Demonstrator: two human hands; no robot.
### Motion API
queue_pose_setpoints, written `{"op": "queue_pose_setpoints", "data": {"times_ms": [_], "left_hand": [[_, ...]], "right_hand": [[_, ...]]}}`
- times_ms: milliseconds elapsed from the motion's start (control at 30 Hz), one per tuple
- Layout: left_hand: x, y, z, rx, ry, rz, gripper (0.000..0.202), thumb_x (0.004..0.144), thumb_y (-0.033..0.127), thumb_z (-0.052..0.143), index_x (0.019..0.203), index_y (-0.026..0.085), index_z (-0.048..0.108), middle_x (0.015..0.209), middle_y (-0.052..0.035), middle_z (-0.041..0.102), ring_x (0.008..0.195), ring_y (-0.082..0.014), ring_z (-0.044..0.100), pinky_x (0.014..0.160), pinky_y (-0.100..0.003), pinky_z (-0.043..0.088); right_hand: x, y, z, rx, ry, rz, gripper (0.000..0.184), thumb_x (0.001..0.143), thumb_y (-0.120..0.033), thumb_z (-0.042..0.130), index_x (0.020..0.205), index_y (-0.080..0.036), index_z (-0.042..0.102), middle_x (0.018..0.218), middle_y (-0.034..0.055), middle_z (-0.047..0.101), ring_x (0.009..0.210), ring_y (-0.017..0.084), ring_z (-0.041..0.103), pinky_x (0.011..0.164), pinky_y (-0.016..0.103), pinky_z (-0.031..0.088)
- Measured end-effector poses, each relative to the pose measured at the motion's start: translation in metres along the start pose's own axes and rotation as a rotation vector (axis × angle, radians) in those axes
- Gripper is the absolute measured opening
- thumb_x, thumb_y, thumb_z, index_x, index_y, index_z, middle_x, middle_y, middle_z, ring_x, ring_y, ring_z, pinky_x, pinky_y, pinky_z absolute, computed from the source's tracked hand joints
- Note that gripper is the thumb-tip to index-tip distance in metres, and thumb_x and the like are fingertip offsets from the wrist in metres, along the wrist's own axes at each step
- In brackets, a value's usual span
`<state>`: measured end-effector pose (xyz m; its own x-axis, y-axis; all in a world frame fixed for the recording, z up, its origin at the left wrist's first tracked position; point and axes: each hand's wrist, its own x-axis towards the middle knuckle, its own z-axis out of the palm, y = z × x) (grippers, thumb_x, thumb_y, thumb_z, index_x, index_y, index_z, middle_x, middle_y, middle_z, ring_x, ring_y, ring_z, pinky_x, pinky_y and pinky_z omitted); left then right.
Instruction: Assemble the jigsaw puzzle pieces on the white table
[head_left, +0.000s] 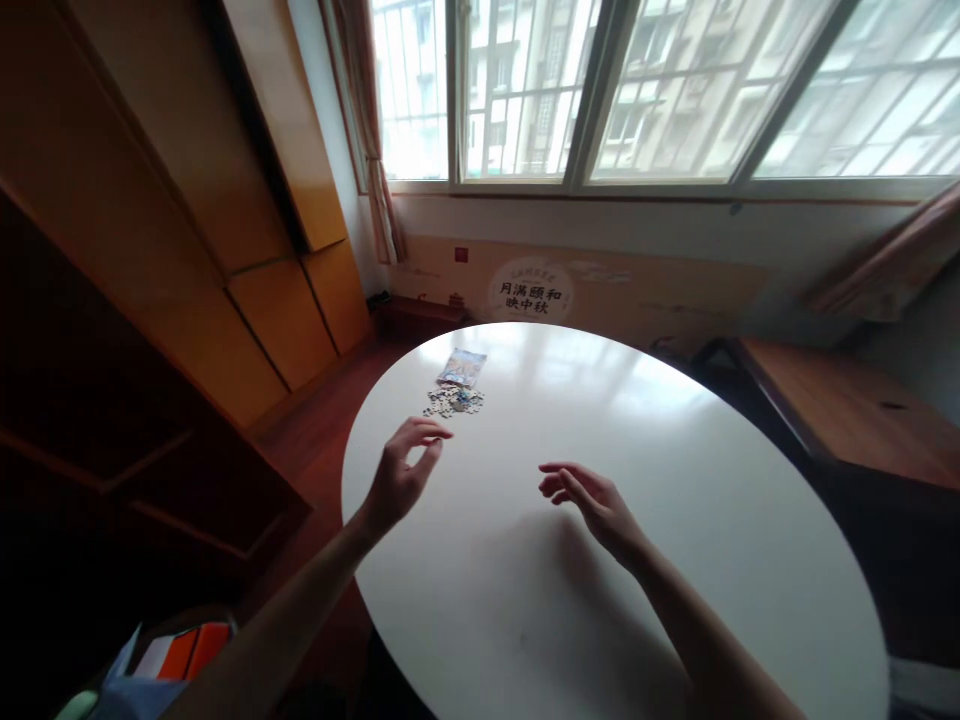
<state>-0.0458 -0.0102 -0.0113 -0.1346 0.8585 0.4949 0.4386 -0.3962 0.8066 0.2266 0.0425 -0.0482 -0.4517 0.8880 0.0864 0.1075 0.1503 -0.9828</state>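
My left hand [405, 465] hovers over the left side of the white oval table [675, 470], its thumb and fingers apart with nothing between them. Just beyond its fingertips lies a loose heap of small jigsaw puzzle pieces [454, 401]. Behind the heap, and touching it, a flat packet with a printed picture [463, 367] lies on the tabletop. Over the middle of the table is my right hand [585, 495], empty, with loosely bent fingers and the thumb apart; its shadow falls on the white surface below.
Wooden cabinets [277, 310] stand on the left. A brown wooden desk [847, 400] is beyond the table's right edge. A barred window [525, 100] spans the far wall, above a printed banner [637, 295]. Orange and blue items [187, 650] sit low at the left.
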Motion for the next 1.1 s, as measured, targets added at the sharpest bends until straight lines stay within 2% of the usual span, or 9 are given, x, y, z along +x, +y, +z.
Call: {"op": "queue_pose_setpoints", "data": {"times_ms": [167, 233, 300, 400, 533, 633, 767, 933, 1100], "left_hand": [[0.051, -0.014, 0.110, -0.058, -0.360, 0.070, 0.021, 0.086, 0.023, 0.047, 0.093, 0.016, 0.066, 0.096, -0.0082, 0.062, 0.087, -0.0162, 0.059, 0.073, -0.029, 0.051], [0.059, -0.028, 0.137, 0.098, -0.379, 0.173, 0.020, 0.084, 0.021, 0.049, 0.094, 0.016, 0.066, 0.094, -0.0086, 0.060, 0.091, -0.0178, 0.057, 0.082, -0.034, 0.049], [0.061, -0.043, 0.150, 0.287, -0.403, 0.290, 0.021, 0.083, 0.022, 0.051, 0.098, 0.017, 0.065, 0.100, -0.0098, 0.058, 0.099, -0.0213, 0.053, 0.091, -0.040, 0.044], [0.058, -0.063, 0.150, 0.460, -0.435, 0.350, 0.026, 0.085, 0.027, 0.048, 0.104, 0.018, 0.063, 0.109, -0.0116, 0.056, 0.106, -0.0239, 0.051, 0.094, -0.042, 0.041], [0.054, -0.079, 0.140, 0.480, -0.476, 0.331, 0.042, 0.088, 0.036, 0.042, 0.125, 0.018, 0.050, 0.126, -0.0110, 0.052, 0.123, -0.0249, 0.040, 0.105, -0.043, 0.032], [0.052, -0.084, 0.140, 0.518, -0.558, 0.283, 0.056, 0.087, 0.047, 0.040, 0.133, 0.015, 0.042, 0.136, -0.0124, 0.044, 0.129, -0.0261, 0.034, 0.108, -0.042, 0.028], [0.048, -0.085, 0.145, 0.604, -0.622, 0.272, 0.074, 0.082, 0.062, 0.039, 0.138, 0.014, 0.035, 0.145, -0.0138, 0.030, 0.135, -0.0303, 0.021, 0.111, -0.046, 0.014], [0.045, -0.087, 0.146, 0.647, -0.646, 0.292, 0.079, 0.080, 0.066, 0.036, 0.141, 0.016, 0.029, 0.148, -0.0132, 0.024, 0.137, -0.0306, 0.015, 0.111, -0.046, 0.008], [0.044, -0.089, 0.147, 0.648, -0.618, 0.306, 0.076, 0.081, 0.065, 0.036, 0.140, 0.019, 0.030, 0.148, -0.0108, 0.024, 0.137, -0.0293, 0.015, 0.111, -0.045, 0.009]], "right_hand": [[0.009, 0.020, -0.028, -0.370, 0.337, -0.122, 0.032, 0.085, -0.042, 0.047, 0.096, -0.016, 0.062, 0.094, 0.0096, 0.064, 0.085, 0.021, 0.059, 0.073, 0.034, 0.049], [0.010, 0.026, -0.039, -0.490, 0.409, -0.173, 0.029, 0.086, -0.038, 0.044, 0.096, -0.016, 0.062, 0.093, 0.0093, 0.063, 0.083, 0.020, 0.059, 0.075, 0.035, 0.048], [0.012, 0.032, -0.048, -0.607, 0.480, -0.189, 0.028, 0.086, -0.034, 0.043, 0.095, -0.016, 0.062, 0.088, 0.0088, 0.062, 0.083, 0.021, 0.057, 0.077, 0.036, 0.047], [0.014, 0.039, -0.055, -0.744, 0.535, -0.143, 0.028, 0.087, -0.031, 0.040, 0.098, -0.018, 0.061, 0.089, 0.0087, 0.061, 0.089, 0.023, 0.055, 0.082, 0.037, 0.044], [0.018, 0.044, -0.051, -0.870, 0.589, -0.019, 0.032, 0.087, -0.029, 0.037, 0.105, -0.016, 0.060, 0.099, 0.0101, 0.062, 0.093, 0.023, 0.055, 0.087, 0.037, 0.040], [0.018, 0.045, -0.045, -0.997, 0.526, 0.053, 0.040, 0.089, -0.034, 0.036, 0.121, -0.018, 0.052, 0.120, 0.0102, 0.056, 0.113, 0.024, 0.047, 0.097, 0.037, 0.032], [0.019, 0.046, -0.042, -1.167, 0.375, 0.165, 0.058, 0.088, -0.051, 0.034, 0.137, -0.020, 0.036, 0.143, 0.0099, 0.035, 0.133, 0.028, 0.024, 0.107, 0.043, 0.015], [0.031, 0.043, -0.045, -1.248, 0.190, 0.250, 0.066, 0.088, -0.059, 0.024, 0.142, -0.021, 0.027, 0.151, 0.0104, 0.015, 0.138, 0.028, 0.010, 0.108, 0.046, 0.002], [0.046, 0.043, -0.051, -1.255, 0.141, 0.280, 0.070, 0.086, -0.063, 0.023, 0.143, -0.021, 0.023, 0.151, 0.0098, 0.013, 0.138, 0.028, 0.009, 0.108, 0.047, 0.001]]}}
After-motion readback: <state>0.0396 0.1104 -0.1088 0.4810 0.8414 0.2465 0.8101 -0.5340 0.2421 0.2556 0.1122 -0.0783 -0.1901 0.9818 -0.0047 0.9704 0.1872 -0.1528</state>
